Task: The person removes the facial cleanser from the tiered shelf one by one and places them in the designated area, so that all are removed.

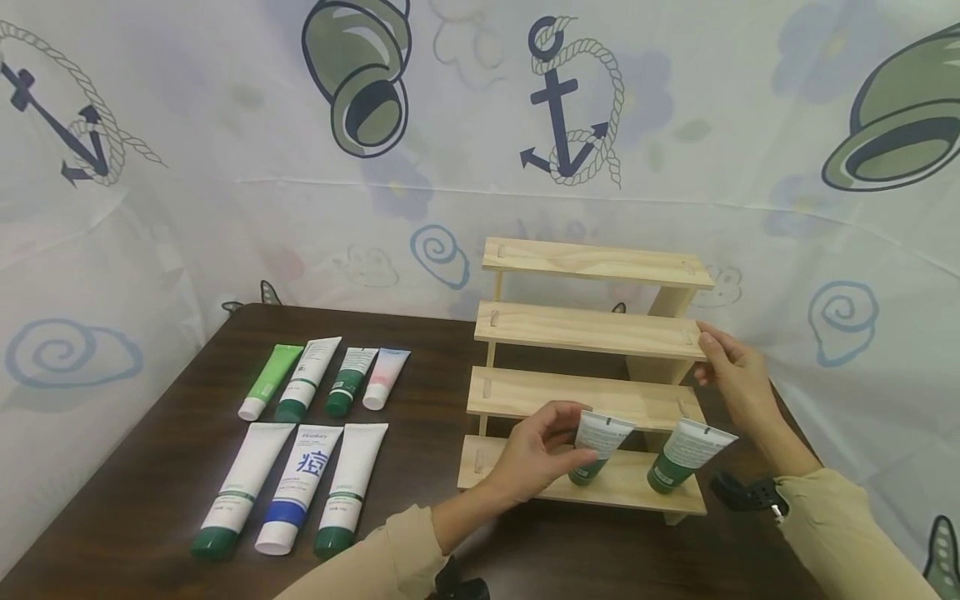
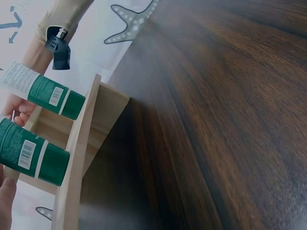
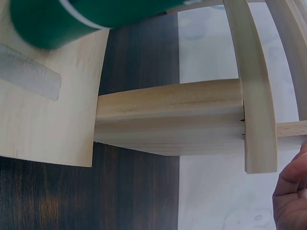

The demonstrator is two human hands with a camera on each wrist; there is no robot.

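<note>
A tiered wooden rack (image 1: 592, 392) with several shelves stands on the right of the table. On its lowest shelf, a green-and-white squeeze tube (image 1: 597, 446) stands on its cap, pinched between the thumb and fingers of my left hand (image 1: 528, 454). To its right, a second green-and-white tube (image 1: 686, 454) stands on the same board, leaning right in the head view. My right hand (image 1: 738, 383) grips the right end of the second shelf from the top. In the left wrist view, both tubes' green caps meet the front board (image 2: 79, 158). Only my right fingers (image 3: 292, 189) show in the right wrist view.
Two rows of squeeze tubes lie on the dark table (image 1: 427, 500) at left. The back row includes a light green tube (image 1: 274, 379); the front row has a blue-banded white tube (image 1: 300, 487). A printed white cloth (image 1: 465, 108) hangs behind the table and along its sides.
</note>
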